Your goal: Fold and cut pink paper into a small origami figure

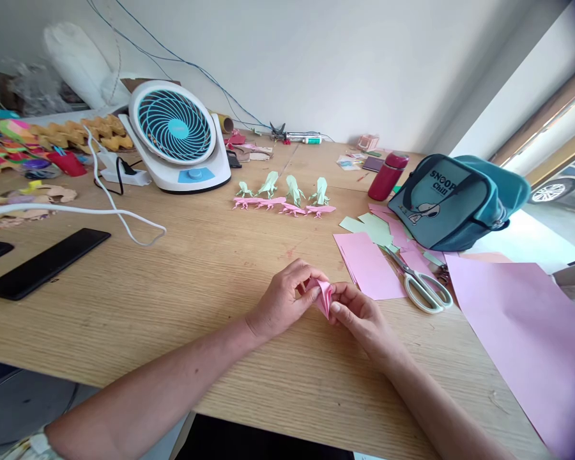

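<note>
A small folded pink paper (324,298) is held between both hands above the wooden table (196,268). My left hand (287,297) pinches its upper left part, thumb in front. On the right side, the fingertips and thumb of my right hand (359,316) close on its edge. Beyond the hands stand several pale green folded paper figures (294,190), with a row of pink folded figures (292,209) in front of them. Pink paper sheets (371,265) lie just to the right of the hands.
White-handled scissors (424,291), green paper scraps (371,227) and a large pink sheet (522,332) lie at the right. Behind them are a red bottle (388,177) and a teal bag (450,204). A fan (177,134), white cable (110,211) and black bar (45,263) occupy the left.
</note>
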`<action>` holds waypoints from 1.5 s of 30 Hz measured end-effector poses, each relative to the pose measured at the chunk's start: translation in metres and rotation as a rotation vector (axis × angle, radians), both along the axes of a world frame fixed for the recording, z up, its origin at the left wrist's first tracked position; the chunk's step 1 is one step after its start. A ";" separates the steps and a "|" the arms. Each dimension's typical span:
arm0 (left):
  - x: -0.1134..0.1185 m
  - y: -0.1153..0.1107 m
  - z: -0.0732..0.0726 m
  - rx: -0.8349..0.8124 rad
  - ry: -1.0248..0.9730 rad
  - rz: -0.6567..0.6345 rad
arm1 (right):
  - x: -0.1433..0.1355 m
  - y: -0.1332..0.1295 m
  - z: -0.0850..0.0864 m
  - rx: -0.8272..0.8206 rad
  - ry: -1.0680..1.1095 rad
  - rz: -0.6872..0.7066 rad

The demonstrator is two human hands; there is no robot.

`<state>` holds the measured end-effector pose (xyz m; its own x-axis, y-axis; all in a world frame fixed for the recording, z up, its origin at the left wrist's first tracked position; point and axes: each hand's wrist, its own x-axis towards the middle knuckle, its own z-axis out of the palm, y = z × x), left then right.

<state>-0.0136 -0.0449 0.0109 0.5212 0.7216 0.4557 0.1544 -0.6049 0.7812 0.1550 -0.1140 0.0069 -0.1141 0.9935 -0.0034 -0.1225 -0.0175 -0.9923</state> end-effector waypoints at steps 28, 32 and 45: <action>0.005 -0.003 0.006 -0.340 -0.117 -0.019 | -0.012 -0.007 -0.009 0.251 -0.504 -0.159; 0.002 0.004 0.006 -0.518 -0.234 -0.097 | -0.005 -0.008 -0.008 0.254 -0.393 -0.168; 0.000 0.000 0.006 -0.651 -0.025 -0.319 | 0.012 -0.004 -0.007 0.531 -0.579 -0.125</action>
